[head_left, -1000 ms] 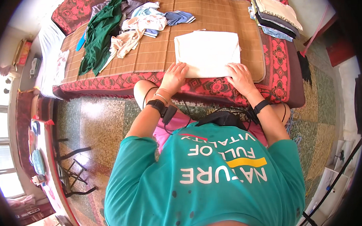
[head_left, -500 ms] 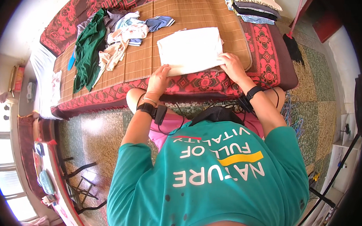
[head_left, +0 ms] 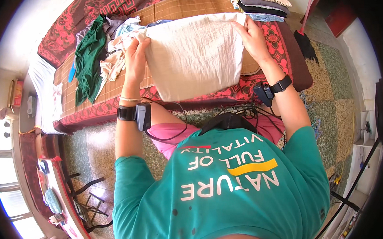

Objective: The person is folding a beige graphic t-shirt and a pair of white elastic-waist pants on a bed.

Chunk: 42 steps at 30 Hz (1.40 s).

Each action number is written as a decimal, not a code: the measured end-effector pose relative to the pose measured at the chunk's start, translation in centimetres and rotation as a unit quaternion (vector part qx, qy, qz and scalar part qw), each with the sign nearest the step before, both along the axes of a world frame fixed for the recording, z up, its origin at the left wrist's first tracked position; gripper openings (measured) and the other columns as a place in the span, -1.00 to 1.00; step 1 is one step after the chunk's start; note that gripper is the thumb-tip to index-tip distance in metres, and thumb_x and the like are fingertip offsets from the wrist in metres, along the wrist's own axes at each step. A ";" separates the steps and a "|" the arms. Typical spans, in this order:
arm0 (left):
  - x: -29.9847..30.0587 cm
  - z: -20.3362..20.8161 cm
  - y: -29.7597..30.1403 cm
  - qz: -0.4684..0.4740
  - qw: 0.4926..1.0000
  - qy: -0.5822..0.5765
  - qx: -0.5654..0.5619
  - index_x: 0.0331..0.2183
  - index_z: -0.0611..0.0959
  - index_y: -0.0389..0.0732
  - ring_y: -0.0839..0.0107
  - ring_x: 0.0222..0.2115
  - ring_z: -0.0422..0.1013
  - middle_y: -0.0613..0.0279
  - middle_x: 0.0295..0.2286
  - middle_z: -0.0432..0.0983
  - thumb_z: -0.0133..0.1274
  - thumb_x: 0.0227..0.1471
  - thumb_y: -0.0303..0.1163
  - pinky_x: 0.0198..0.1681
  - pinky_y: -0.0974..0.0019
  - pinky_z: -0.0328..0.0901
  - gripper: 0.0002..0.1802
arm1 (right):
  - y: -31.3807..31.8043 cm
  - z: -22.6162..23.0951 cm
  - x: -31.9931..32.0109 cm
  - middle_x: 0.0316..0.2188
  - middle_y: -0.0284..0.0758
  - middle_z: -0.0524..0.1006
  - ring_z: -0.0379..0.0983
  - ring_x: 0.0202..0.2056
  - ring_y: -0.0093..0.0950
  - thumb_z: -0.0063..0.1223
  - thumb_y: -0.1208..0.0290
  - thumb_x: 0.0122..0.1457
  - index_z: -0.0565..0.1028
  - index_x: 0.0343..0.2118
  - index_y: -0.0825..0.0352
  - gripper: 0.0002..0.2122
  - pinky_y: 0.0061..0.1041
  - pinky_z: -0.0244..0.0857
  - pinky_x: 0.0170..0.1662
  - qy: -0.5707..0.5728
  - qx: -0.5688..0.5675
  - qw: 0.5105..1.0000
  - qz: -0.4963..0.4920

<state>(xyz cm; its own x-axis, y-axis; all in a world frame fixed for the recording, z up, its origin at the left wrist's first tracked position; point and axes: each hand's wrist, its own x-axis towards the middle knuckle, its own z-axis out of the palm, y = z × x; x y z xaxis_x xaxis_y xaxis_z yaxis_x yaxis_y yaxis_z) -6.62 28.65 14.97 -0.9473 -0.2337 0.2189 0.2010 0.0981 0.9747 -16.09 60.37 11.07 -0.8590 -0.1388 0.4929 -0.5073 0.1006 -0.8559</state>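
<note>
A white folded garment (head_left: 195,55) is held up by its two far corners, hanging over the front part of the bed. My left hand (head_left: 136,53) pinches its left corner, and my right hand (head_left: 249,33) grips the right one. The cloth hangs fairly flat between them, its lower edge near the patterned red border. Just left of my left hand lies a loose heap with a dark green garment (head_left: 90,60) and a peach-and-white garment (head_left: 113,65). Which kind of garment the white one is, I cannot tell.
A brown woven mat (head_left: 176,7) covers the bed, over a red patterned cover (head_left: 273,39). A stack of folded clothes (head_left: 261,5) stands at the far right. Beyond the bed's right edge is a black mop head (head_left: 306,46). A folding stool (head_left: 90,205) stands at left.
Both hands have lifted the white garment from the mat and moved away from me. It now hangs between them, covering part of the bed that showed before.
</note>
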 end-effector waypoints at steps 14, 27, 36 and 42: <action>-11.3 -13.6 -3.9 0.089 0.968 -0.229 -0.049 -0.34 0.53 -0.33 0.25 -0.40 0.43 0.08 -0.41 0.50 -0.04 0.01 -0.25 -0.36 0.27 0.29 -0.69 | -5.5 -11.9 -12.4 -0.37 -0.14 0.52 0.44 -0.32 -0.29 0.00 0.26 0.08 0.43 -0.27 0.45 -0.69 -0.38 0.27 -0.23 -0.202 0.162 0.966 -0.019; -5.1 -13.7 5.2 0.003 0.822 -0.022 -0.569 0.05 0.34 -0.09 0.00 0.17 -0.10 0.03 0.11 0.10 -0.08 0.01 0.01 0.12 -0.29 -0.31 -0.39 | -5.4 -9.8 -2.6 -0.04 -0.11 0.31 0.20 0.02 -0.17 0.09 0.26 0.00 0.35 -0.07 0.32 -0.57 -0.25 0.07 0.09 0.097 0.396 0.913 0.013; -8.6 -12.4 4.9 -0.085 0.809 -0.009 -0.582 0.03 0.37 -0.03 -0.03 0.15 -0.04 0.12 0.11 0.10 -0.15 0.04 0.03 0.12 -0.32 -0.32 -0.44 | -1.0 -8.5 2.6 -0.08 -0.19 0.30 0.24 -0.03 -0.22 0.14 0.26 -0.04 0.37 -0.11 0.28 -0.59 -0.27 0.14 0.03 0.083 0.327 0.938 0.083; -10.2 -12.9 7.7 -0.147 0.770 0.009 -0.621 0.08 0.30 0.06 0.00 0.17 -0.11 0.15 0.13 0.05 -0.23 0.05 0.10 0.15 -0.26 -0.30 -0.40 | 0.3 -10.4 3.1 -0.32 -0.34 0.41 0.33 -0.20 -0.31 0.12 0.33 -0.04 0.46 -0.33 0.27 -0.79 -0.30 0.21 -0.12 0.058 0.331 0.941 0.039</action>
